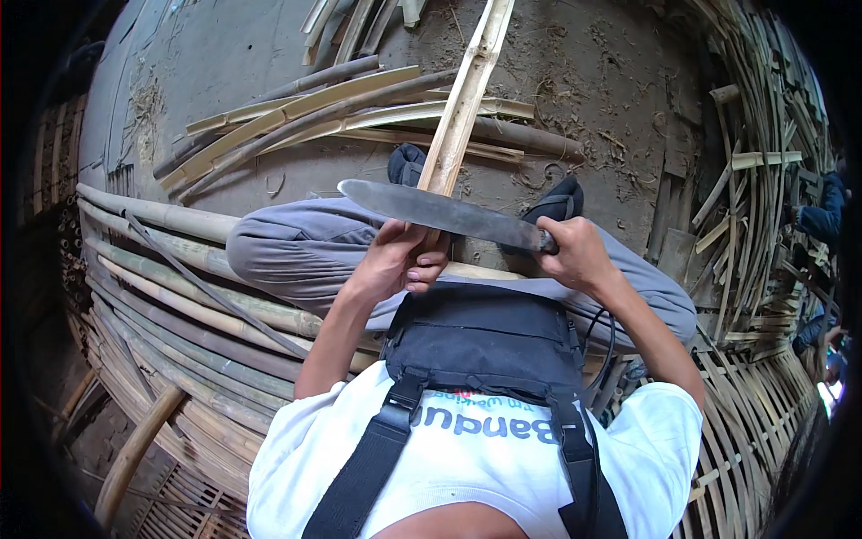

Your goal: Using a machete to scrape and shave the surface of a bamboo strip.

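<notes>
left hand (395, 260) wrapped round long pale split bamboo strip (462, 99), near end over lap; right hand (575, 254) fisted on handle of broad dark steel blade (440, 211) lying crosswise on strip; best guess: keep edge angled away from left fingers (they sit close), strip braced steady; loose bamboo poles (359, 108) on dirt floor (593, 81) ahead

The long knife blade (444, 213) was dull grey metal, matt and mottled with dark stains. The split bamboo strip (462, 99) showed pale, dry, fibrous wood on its cut face. Bamboo poles (180, 269) alongside had smoother greenish-tan skin. The floor (593, 72) was rough, dusty grey earth or concrete strewn with shavings. The trousers (296, 251) were soft matt grey cloth.
</notes>
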The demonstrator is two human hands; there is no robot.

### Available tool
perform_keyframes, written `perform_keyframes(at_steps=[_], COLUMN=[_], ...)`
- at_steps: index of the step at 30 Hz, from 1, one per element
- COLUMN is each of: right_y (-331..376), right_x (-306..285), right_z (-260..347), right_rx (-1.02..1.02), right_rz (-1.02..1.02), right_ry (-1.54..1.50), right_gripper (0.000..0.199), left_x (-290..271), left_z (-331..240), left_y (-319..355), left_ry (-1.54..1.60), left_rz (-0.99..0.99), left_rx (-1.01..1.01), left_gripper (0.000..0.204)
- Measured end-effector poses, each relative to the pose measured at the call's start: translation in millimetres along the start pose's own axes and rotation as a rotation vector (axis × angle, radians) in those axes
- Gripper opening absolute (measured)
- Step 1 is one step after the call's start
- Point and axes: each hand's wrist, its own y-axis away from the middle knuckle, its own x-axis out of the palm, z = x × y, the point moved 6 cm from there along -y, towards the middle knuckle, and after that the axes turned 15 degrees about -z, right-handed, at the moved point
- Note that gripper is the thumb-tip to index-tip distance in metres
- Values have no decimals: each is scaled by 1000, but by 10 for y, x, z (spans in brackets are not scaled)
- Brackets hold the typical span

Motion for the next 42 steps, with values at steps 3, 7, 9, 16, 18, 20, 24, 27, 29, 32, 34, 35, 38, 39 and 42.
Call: perform_keyframes(at_steps=[3,7,9,16,18,20,24,27,29,32,34,35,38,39,42], right_y=[61,300,371,449,422,389,249,171,259,397,411,411,380,385,404], right_x=[-123,-284,-415,-771,-765,-750,-605,-569,-522,-485,-511,-548,-628,-668,-680], right_z=[-18,-111,-110,-257,-255,-264,-510,-558,-527,-442,-437,-420,-429,-439,-379], right_rx=[-28,-3,42,154,147,122,294,328,305,179,199,222,262,258,288], right_rz=[-7,83,78,22,-19,-52,9,-61,-37,44,37,28,-67,-109,-48], right_ry=[23,69,35,157,169,224,96,104,80,152,167,186,188,176,171], right_gripper=[23,21,20,21,21,22,24,22,21,25,25,24,28,30,31], left_x=[31,159,254,395,443,415,458,421,373,369,396,376,318,333,311], left_z=[-16,-89,-144,-153,-145,-152,9,72,9,-58,-74,-57,31,25,-35], left_y=[29,82,101,126,112,120,133,87,128,168,173,166,85,84,107], left_ry=[62,22,125,43,30,33,8,23,133,176,171,175,52,45,50], left_rz=[112,174,360,262,265,320,338,272,317,316,293,293,241,243,237], left_rx=[59,55,148,89,115,105,81,73,55,80,105,100,81,75,107], left_gripper=[35,35,51,64,64,65,58,56,55,53,52,52,57,57,55])
